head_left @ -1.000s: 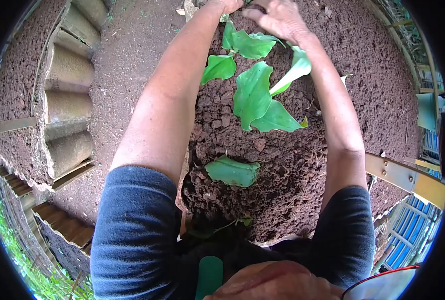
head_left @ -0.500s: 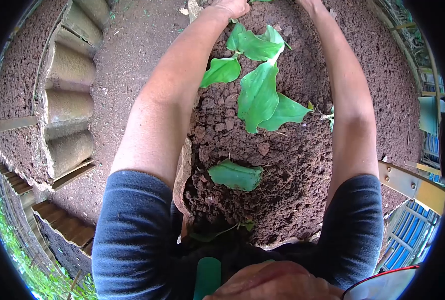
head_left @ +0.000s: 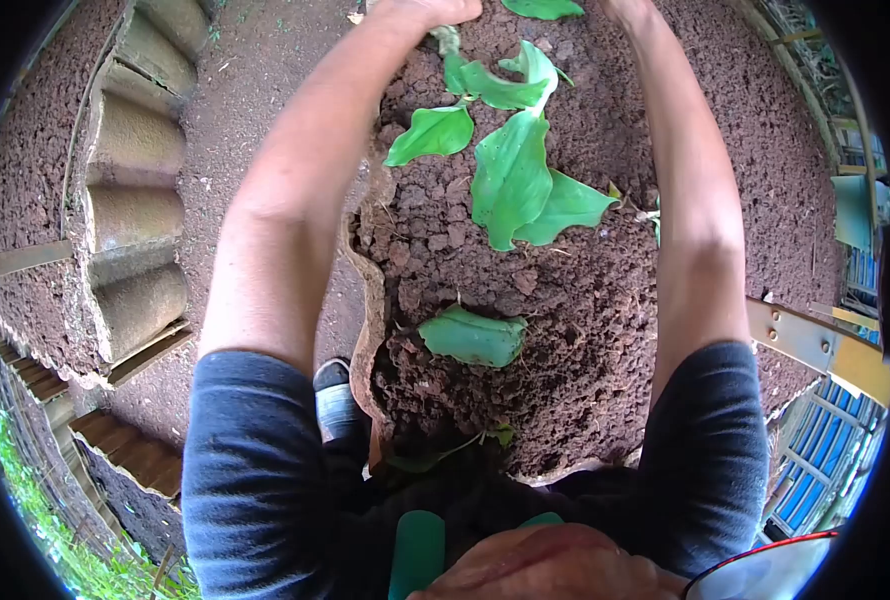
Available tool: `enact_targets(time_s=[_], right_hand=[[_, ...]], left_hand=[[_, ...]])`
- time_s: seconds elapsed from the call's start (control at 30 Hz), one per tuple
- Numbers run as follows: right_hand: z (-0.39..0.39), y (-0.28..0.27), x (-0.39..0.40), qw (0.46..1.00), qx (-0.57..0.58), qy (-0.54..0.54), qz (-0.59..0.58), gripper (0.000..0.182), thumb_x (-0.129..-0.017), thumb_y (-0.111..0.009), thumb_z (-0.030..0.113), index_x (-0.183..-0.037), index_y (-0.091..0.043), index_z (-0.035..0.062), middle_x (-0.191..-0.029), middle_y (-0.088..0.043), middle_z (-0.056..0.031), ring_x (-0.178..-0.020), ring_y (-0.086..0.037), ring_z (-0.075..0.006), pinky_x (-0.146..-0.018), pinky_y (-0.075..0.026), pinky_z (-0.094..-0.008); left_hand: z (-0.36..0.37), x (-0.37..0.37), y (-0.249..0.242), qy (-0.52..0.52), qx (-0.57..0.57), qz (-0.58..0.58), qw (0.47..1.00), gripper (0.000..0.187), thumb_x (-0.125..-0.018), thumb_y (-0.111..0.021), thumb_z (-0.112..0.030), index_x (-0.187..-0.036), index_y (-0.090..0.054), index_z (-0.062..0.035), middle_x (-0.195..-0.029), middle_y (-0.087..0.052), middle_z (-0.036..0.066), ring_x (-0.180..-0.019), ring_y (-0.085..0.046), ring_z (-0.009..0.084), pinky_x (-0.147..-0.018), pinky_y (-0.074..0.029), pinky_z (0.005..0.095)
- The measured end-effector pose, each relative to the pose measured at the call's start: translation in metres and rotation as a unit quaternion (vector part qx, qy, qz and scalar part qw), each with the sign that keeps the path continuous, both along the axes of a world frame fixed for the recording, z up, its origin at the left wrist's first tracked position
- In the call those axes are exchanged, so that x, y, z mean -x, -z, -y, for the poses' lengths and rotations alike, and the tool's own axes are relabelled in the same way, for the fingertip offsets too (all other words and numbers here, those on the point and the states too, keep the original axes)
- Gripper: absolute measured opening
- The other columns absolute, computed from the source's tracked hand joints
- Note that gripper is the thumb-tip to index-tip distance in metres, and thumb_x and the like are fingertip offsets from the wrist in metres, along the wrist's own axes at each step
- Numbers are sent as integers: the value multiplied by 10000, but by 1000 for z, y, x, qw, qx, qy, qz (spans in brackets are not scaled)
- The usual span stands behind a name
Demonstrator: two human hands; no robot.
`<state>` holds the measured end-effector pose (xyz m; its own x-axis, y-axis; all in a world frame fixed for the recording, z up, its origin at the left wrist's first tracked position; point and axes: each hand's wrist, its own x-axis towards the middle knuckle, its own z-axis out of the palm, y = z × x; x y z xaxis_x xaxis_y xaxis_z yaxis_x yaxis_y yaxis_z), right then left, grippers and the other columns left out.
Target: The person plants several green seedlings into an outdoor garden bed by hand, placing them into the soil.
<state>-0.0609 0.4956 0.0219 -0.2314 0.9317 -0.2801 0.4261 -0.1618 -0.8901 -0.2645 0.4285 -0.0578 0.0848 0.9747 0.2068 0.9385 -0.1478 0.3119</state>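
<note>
Both arms stretch forward over a bed of dark brown soil (head_left: 565, 400). At the top edge, part of my left hand (head_left: 450, 10) shows beside a leafy green plant; its fingers are cut off by the frame. My right hand (head_left: 620, 8) is barely visible at the same edge, right of the plant, its fingers out of sight. Broad green leaves (head_left: 512, 180) of the plant lie on the soil between my forearms. Another leaf (head_left: 543, 8) sits at the top edge between the hands. Closer to my body lies a detached-looking, curled leaf piece (head_left: 473, 336).
A corrugated edging sheet (head_left: 365, 330) borders the bed on the left, with a dirt path (head_left: 235, 150) beyond. Further left stand wavy roofing-sheet edges (head_left: 135, 215) around another bed. A metal strip (head_left: 805, 345) crosses at right. A shod foot (head_left: 335, 400) shows below my left arm.
My left arm has shifted left and upward, so less of the hand shows. The view has moved slightly, bringing the foot and another leaf at the top into sight.
</note>
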Motion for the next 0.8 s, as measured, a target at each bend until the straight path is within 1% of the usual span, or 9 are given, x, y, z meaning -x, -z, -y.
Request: enact_targets(time_s=[0.07, 0.1, 0.17, 0.23, 0.3, 0.47, 0.63, 0.73, 0.8], right_hand=[[29, -9, -37, 938, -108, -169, 283, 558, -831, -672, 479, -1246, -740, 112, -1098, -764, -99, -1093, -650, -261, -1056, -417, -513], [49, -7, -41, 905, -164, -256, 298, 568, -760, -733, 435, -1191, -739, 65, -1057, -765, -125, -1022, -675, -278, -1005, -469, -455], [83, 10, -42, 928, -187, -300, 115, 456, -717, -771, 333, -1044, -748, 16, -954, -761, -147, -934, -691, -304, -903, -520, -410], [60, 55, -34, 898, -237, -246, 277, 397, -748, -763, 184, -1097, -727, -2, -882, -741, -117, -815, -692, -259, -731, -554, -413], [77, 54, -17, 955, -187, -215, 89, 325, -781, -725, 109, -1082, -737, -12, -839, -734, -104, -764, -697, -214, -688, -557, -388], [74, 49, 4, 979, -131, -142, 63, 306, -814, -679, 64, -1101, -746, -19, -794, -730, -113, -703, -706, -203, -649, -566, -359], [59, 56, 5, 946, -245, -150, 150, 362, -800, -646, 99, -1137, -754, 21, -818, -752, -169, -725, -722, -246, -707, -585, -358], [53, 80, 5, 754, -612, -183, 153, 354, -771, -636, 97, -1090, -773, 26, -883, -765, -172, -810, -732, -248, -773, -581, -354], [61, 67, -2, 883, -378, -225, 162, 335, -759, -626, 92, -1048, -785, 31, -929, -765, -179, -874, -732, -257, -818, -575, -352]], left_hand=[[39, 3, -24, -1, -43, 1, 999, 639, -732, -807, -310, -1269, -664, 4, -1503, -270, 395, -1256, -505, 507, -1063, -475, 492], [47, 3, -28, -8, -45, 1, 999, 722, -717, -832, -359, -1307, -644, 10, -1545, -219, 396, -1291, -477, 505, -1093, -453, 490], [57, 5, -27, -31, -28, 2, 999, 889, -681, -875, -448, -1379, -598, 28, -1615, -116, 390, -1357, -415, 502, -1151, -407, 487], [59, 6, -19, -40, -14, 16, 999, 992, -652, -896, -496, -1411, -568, 52, -1633, -92, 385, -1387, -382, 499, -1176, -378, 496], [52, 9, -13, -25, -30, 41, 998, 1031, -638, -901, -514, -1409, -559, 79, -1614, -149, 388, -1384, -380, 497, -1169, -371, 516], [39, 2, 1, -71, -10, -109, 991, 482, -813, -768, -391, -1224, -747, -140, -1422, -492, 216, -1278, -463, 390, -1030, -439, 494], [36, 12, 12, -52, -62, -30, 996, 382, -822, -707, -299, -1178, -771, -180, -1337, -553, 210, -1262, -475, 401, -1041, -417, 552], [39, 15, 13, -37, -93, 71, 992, 327, -825, -667, -264, -1122, -790, -197, -1298, -577, 197, -1265, -481, 398, -1058, -397, 587], [43, 13, 12, -30, -87, 51, 994, 286, -827, -667, -300, -1058, -803, -199, -1287, -589, 157, -1297, -476, 375, -1074, -374, 611]])
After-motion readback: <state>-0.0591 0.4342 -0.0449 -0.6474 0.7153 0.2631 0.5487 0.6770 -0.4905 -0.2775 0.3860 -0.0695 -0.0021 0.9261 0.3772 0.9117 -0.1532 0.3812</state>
